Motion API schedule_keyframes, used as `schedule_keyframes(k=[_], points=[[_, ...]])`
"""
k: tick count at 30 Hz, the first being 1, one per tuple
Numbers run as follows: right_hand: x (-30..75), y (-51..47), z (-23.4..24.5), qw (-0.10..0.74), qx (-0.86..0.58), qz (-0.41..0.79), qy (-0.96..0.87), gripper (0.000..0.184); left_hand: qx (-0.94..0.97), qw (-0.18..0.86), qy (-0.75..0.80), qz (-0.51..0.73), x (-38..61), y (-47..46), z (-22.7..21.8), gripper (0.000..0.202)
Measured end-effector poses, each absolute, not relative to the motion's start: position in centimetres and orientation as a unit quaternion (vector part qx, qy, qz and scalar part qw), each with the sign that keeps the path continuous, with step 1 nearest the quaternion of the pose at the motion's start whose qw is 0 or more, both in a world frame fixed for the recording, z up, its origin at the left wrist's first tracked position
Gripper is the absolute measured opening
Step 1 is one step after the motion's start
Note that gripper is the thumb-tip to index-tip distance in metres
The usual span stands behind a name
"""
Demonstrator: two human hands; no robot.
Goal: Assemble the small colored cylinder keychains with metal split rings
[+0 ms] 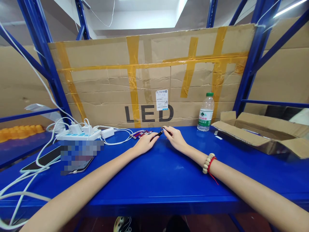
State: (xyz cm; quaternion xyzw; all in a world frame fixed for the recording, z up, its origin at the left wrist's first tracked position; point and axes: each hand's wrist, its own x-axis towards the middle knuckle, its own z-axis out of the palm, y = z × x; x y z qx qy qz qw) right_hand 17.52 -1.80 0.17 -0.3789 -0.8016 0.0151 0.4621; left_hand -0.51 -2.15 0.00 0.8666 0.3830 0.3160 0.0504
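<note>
My left hand (145, 143) is closed round a slim black stick-like item (160, 133), its end poking out past the fingertips. At that end sits a small metal ring (162, 128), which the fingers of my right hand (177, 139) pinch. The two hands nearly meet above the blue shelf top (166, 177). Just behind my left hand lies a pile of slim, shiny red, purple and silver sticks (140, 133); the hand covers part of it. What exactly the black item is I cannot make out.
On the left are a white power strip (79, 133), tangled white cables (51, 138), a phone (43, 158) and a partly blurred-out dark device (83, 166). A water bottle (206, 112) and open cardboard box (256, 130) stand at right. Taped cardboard (106, 87) backs the shelf.
</note>
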Motion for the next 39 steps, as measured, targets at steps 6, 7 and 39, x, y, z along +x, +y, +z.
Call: schedule_keyframes(k=[6, 7, 39], points=[[18.0, -1.5, 0.3, 0.437, -0.374, 0.036, -0.817, 0.029, 0.873, 0.025, 0.382, 0.301, -0.5, -2.2, 0.0, 0.033], [18.1, -1.3, 0.4, 0.432, -0.377, 0.04, -0.819, 0.029, 0.877, 0.018, 0.381, 0.292, -0.5, -2.3, 0.0, 0.033], [17.0, -1.2, -0.2, 0.525, -0.419, 0.277, -0.687, 0.025, 0.87, -0.03, 0.442, 0.214, -0.4, -2.0, -0.1, 0.027]])
